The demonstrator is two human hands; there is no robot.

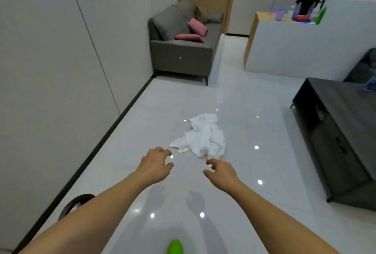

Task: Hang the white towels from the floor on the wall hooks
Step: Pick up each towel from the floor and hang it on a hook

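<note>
A crumpled heap of white towels (203, 134) lies on the glossy white tiled floor (254, 172) in the middle of the view. Both my arms stretch forward above the floor. My left hand (155, 164) hovers just left of and below the heap, fingers loosely curled, holding nothing. My right hand (220, 169) hangs just under the heap's near edge, fingers relaxed and empty, not touching the cloth. The pale wall (61, 60) runs along the left; no hooks show in this view.
A grey sofa (183, 50) with pink cushions stands at the far wall. A dark low table (341, 131) fills the right side. A white counter (295, 46) with bottles has a person seated behind it. A dark round bin (76, 205) sits by the wall, a green object (175, 247) at the bottom edge.
</note>
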